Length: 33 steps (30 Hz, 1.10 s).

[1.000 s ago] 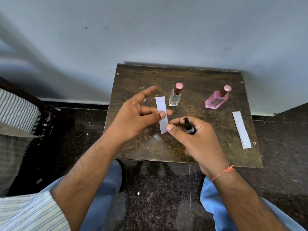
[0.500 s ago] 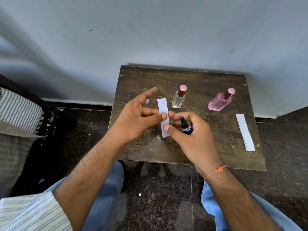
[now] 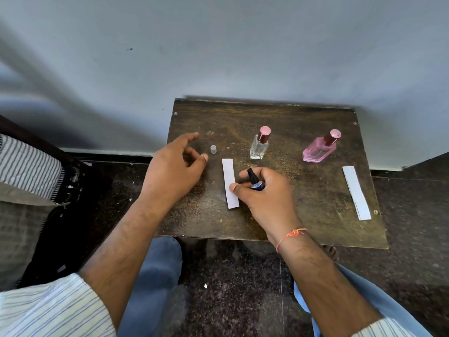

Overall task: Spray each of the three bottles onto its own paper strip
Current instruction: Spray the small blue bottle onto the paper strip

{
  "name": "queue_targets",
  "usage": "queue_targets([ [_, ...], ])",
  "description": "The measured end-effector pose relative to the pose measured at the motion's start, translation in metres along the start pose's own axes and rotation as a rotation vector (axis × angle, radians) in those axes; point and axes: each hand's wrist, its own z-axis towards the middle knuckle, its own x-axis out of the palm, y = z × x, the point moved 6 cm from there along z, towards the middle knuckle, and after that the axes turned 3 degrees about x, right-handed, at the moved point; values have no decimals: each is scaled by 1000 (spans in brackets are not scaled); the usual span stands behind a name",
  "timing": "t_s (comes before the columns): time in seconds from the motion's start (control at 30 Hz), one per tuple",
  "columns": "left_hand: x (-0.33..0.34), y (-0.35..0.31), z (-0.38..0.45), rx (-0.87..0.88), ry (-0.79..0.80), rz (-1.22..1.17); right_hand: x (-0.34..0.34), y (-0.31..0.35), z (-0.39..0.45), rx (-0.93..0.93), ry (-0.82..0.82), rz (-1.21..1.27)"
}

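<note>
Right hand [image 3: 264, 198] grips dark spray bottle [image 3: 255, 182], thumb touching paper strip [image 3: 230, 183]; left hand [image 3: 175, 166] loose near small cap [image 3: 213, 149]. Risk: unpinned strip may slide.

The right hand [image 3: 264, 195] hides most of the blue bottle [image 3: 255, 184]; pink bottle's [image 3: 318, 150] label unreadable.

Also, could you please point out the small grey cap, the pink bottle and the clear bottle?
small grey cap [image 3: 213, 149], head view, its side.
pink bottle [image 3: 317, 152], head view, its body.
clear bottle [image 3: 259, 150], head view, its glass body.
</note>
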Motion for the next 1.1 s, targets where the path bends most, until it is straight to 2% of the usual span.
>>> queue_targets([
  [0.13,5,-3,12,90,30,112,6,-2,2,31,-8,-42],
  [0.5,13,-13,17,175,8,181,20,6,3,35,-48,-139],
  [0.77,-6,-5,22,104,-135,-25,28,14,0,7,-71,-173],
  [0.87,-7,0,23,47,-80,-133,32,16,0,8,-67,-167],
  [1.1,1,-1,20,111,83,-188,34,19,-1,19,-83,-181],
])
